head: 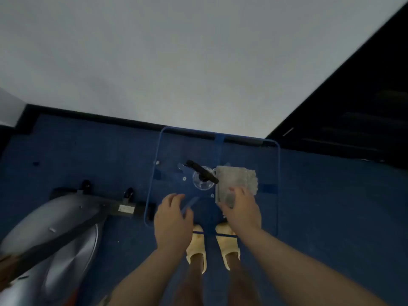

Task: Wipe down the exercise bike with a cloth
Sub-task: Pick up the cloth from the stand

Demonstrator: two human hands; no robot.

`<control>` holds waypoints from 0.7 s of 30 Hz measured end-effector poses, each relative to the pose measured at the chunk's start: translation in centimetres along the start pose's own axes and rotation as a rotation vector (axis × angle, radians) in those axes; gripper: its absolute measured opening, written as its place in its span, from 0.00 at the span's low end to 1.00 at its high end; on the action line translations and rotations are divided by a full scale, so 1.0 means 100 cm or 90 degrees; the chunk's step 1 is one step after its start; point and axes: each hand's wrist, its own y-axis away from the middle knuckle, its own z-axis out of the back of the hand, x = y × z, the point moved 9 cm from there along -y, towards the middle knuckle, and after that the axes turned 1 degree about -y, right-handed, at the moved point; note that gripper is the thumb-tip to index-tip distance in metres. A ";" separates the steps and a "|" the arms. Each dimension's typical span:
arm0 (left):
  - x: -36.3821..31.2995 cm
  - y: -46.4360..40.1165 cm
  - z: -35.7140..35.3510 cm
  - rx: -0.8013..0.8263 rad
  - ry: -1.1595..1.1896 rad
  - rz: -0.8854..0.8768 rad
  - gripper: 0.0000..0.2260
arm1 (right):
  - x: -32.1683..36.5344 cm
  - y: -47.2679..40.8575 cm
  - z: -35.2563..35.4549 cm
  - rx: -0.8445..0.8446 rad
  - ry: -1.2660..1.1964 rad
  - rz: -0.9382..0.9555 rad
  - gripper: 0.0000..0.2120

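A folded grey cloth (237,183) lies on a see-through table top (268,164) in front of me. My right hand (241,209) rests on the cloth's near edge, fingers curled over it. My left hand (172,217) hovers over the table's near left part, fingers apart and holding nothing. The exercise bike (55,235), with a silver-grey housing and a black base bar, stands at the lower left on the blue carpet, apart from both hands.
A clear spray bottle with a black trigger head (202,176) stands on the table left of the cloth. A white wall rises behind the table, with a dark panel (353,111) at the right. My feet in pale slippers (212,244) show beneath the table.
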 end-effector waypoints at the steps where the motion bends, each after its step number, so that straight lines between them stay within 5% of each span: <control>1: 0.001 -0.004 -0.004 -0.010 0.005 -0.006 0.16 | -0.001 -0.006 -0.007 -0.003 0.002 -0.012 0.26; 10: 0.011 -0.010 -0.023 -0.037 0.052 0.020 0.15 | -0.017 -0.027 -0.044 -0.048 0.114 -0.090 0.31; 21: 0.008 0.003 -0.003 -0.057 0.065 0.053 0.15 | -0.012 -0.027 -0.005 -0.056 0.040 -0.053 0.04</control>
